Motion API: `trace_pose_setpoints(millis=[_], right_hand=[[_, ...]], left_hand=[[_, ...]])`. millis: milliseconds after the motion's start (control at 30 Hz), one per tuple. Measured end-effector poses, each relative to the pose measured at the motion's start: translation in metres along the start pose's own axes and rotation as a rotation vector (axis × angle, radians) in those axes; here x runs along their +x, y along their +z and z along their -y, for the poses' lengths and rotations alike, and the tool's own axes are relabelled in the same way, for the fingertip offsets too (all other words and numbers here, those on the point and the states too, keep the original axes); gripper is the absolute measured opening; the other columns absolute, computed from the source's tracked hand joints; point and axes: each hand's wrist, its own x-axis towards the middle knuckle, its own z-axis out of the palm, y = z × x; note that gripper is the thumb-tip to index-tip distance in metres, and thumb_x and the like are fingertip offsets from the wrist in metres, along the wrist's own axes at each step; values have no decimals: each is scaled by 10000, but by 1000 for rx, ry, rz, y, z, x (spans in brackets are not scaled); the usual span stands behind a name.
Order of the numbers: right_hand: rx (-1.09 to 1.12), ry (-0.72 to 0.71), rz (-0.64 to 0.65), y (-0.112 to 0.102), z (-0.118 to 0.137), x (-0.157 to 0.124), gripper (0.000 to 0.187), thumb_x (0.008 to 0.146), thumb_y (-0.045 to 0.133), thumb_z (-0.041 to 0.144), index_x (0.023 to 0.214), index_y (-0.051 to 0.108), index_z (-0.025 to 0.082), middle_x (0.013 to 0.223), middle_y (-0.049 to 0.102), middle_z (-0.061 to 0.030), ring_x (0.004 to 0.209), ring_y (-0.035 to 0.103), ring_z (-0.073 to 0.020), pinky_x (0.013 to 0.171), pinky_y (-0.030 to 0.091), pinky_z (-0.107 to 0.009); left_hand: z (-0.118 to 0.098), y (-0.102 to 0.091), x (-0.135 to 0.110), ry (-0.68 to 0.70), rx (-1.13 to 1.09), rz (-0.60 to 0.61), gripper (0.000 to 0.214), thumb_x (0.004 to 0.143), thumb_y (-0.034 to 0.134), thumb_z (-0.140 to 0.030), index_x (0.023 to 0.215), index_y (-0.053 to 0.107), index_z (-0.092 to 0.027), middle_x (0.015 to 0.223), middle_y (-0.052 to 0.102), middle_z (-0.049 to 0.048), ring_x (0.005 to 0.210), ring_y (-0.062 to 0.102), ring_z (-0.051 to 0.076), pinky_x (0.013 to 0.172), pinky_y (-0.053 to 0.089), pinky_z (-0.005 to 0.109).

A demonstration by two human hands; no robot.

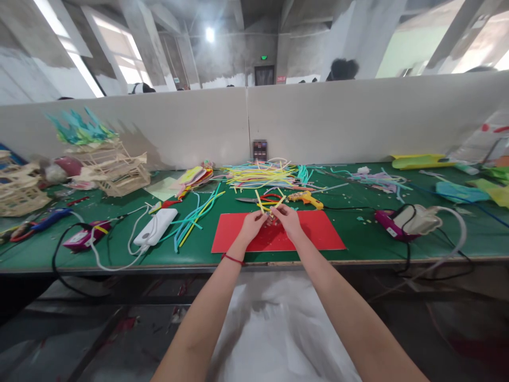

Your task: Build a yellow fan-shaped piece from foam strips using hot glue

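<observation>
Over the red board (230,233), my left hand (253,225) pinches a thin yellow strip (259,198) that sticks up and away from me. Close beside it, my right hand (288,218) is closed on another part of yellow strip (281,200), angled up to the right. The two parts come near each other at the fingertips; whether they are joined I cannot tell. Small pale scraps lie on the board between my hands. Just behind my fingers are red-handled scissors (248,200), with a yellow glue gun (306,199) to their right.
Colored strips (262,175) are heaped at the back of the green table (210,257). Teal and yellow strips (194,217) and a white power bank (156,227) lie left. Pale openwork models (123,172) stand far left. Cables and a purple box (392,225) are at right.
</observation>
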Motion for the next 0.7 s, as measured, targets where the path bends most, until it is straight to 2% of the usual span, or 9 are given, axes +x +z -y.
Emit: trace_pose_setpoints(millis=[133, 300, 400, 567, 700], right_hand=[[111, 40, 67, 2, 3, -3, 391, 502, 794, 507, 634, 609, 189, 478, 531, 58, 424, 457, -86, 421, 393, -245], [251, 91, 124, 3, 7, -6, 388, 536, 797, 500, 579, 599, 169, 515, 575, 29, 442, 484, -73, 447, 415, -230], [324, 113, 92, 2, 9, -5, 403, 528, 803, 513, 582, 614, 161, 506, 577, 26, 438, 486, -62, 438, 419, -208], [477, 132, -36, -1, 13, -2, 404, 445, 856, 456, 566, 609, 161, 475, 538, 53, 432, 454, -36, 390, 389, -152], [578, 136, -62, -4, 14, 0, 393, 425, 872, 418, 571, 613, 161, 468, 524, 65, 426, 434, -20, 373, 377, -119]], left_hand=[[-1, 0, 0, 8, -46, 58, 313, 722, 623, -466, 670, 630, -157, 634, 661, 37, 624, 611, 167, 673, 491, 287], [-1, 1, 1, -19, -63, 46, 346, 693, 636, -502, 639, 603, -162, 585, 634, 30, 618, 609, 180, 661, 483, 302], [-2, 1, 0, -15, -63, 46, 359, 689, 634, -514, 627, 598, -162, 573, 625, 27, 604, 599, 176, 661, 477, 303], [-4, 1, -1, -8, -57, 17, 378, 684, 626, -535, 608, 600, -165, 565, 618, 25, 586, 586, 168, 647, 468, 295], [-6, 2, -2, -8, -57, 18, 386, 680, 628, -542, 603, 603, -165, 558, 614, 24, 580, 579, 161, 649, 464, 293]])
